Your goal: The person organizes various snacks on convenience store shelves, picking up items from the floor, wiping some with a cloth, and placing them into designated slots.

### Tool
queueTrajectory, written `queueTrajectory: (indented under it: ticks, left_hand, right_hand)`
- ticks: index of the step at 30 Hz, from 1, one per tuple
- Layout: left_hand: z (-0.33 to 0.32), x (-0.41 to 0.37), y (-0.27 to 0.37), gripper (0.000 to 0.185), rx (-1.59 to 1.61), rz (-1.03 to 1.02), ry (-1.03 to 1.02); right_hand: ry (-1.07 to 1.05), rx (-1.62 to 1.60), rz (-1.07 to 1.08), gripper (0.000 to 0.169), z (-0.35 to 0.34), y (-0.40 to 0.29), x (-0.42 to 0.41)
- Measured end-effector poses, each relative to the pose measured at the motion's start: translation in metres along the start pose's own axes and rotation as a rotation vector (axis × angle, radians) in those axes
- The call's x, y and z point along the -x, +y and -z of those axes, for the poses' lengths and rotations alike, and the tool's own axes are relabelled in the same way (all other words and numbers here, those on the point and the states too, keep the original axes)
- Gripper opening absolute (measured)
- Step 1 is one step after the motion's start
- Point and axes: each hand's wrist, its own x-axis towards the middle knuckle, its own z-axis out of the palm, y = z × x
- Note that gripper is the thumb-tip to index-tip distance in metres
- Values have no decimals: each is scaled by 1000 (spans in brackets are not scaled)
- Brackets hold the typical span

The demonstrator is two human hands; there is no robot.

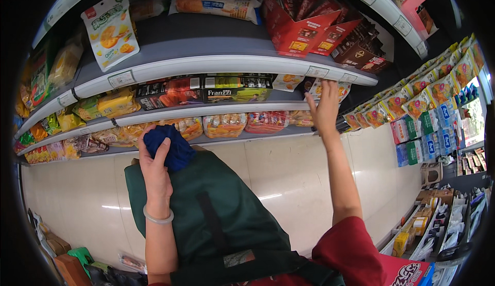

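My left hand is closed around a crumpled dark blue cloth, in front of the lower shelf edge and above the green apron. At the right, my right hand reaches to the middle shelf, fingers extended over a white snack pouch with coloured print. The fingertips lie just under the upper shelf's price rail; whether they touch the pouch cannot be told. Left of that hand stands another white pouch, beside black and green Franzzi boxes.
Red display boxes of sachets and a standing white snack pouch occupy the upper shelf. Packaged bread lines the bottom shelf. Hanging snack bags flank the right side, with bottled water packs beyond. A pink carton is at lower right.
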Motion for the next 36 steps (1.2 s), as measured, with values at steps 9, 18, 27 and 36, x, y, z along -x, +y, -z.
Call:
queueTrajectory:
  ticks: [9,18,27,36]
  left_hand:
    - [-23,-2,-12,46,-79,-9,-9]
    - [-32,-4,-20,48,-139,-9,-50]
    - [-33,-4,-19,49,-146,11,-97]
    - [-36,-5,-23,49,-127,-15,-157]
  right_hand:
    - [-331,18,-2,66,-42,47,-70]
    - [-97,15,249,33,-35,53,-32]
    - [136,-216,363,36,90,-37,-16]
    - [337,-467,522,36,121,-159,-134]
